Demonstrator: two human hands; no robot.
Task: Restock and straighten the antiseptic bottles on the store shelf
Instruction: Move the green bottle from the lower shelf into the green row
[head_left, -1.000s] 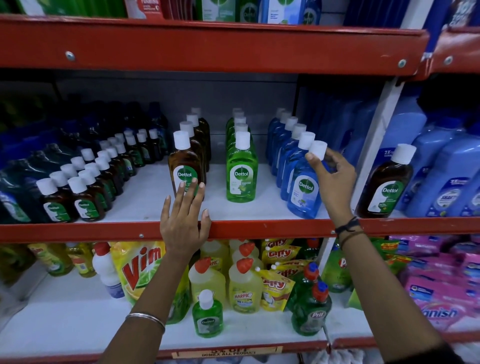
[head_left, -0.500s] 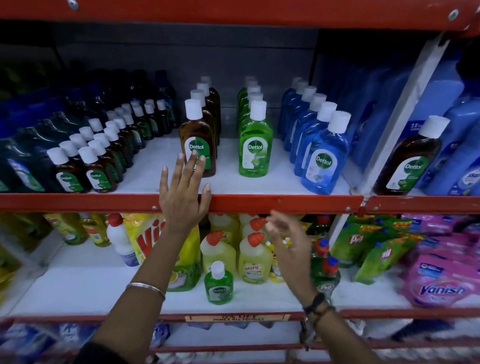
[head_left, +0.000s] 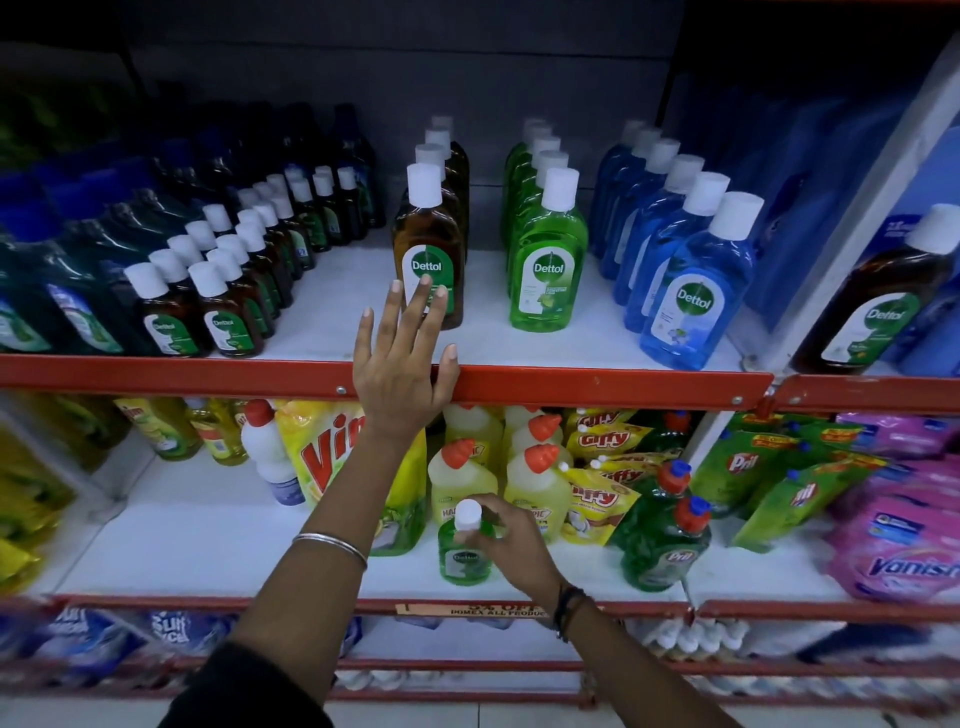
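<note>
Down low at six o'clock, right hand (head_left: 511, 540) closed round small green Dettol bottle (head_left: 464, 552) on lower shelf (head_left: 208, 540). Up at twelve, left hand (head_left: 402, 371) spread flat on red shelf lip (head_left: 597, 382), fingertips against brown Dettol bottle (head_left: 430, 249); green row (head_left: 545, 228), blue row (head_left: 685, 260) beyond at one o'clock.

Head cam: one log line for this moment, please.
right hand: closing on small green Dettol bottle, lower shelf | left hand: open, on upper shelf edge | bottle: upright, not lifted
</note>
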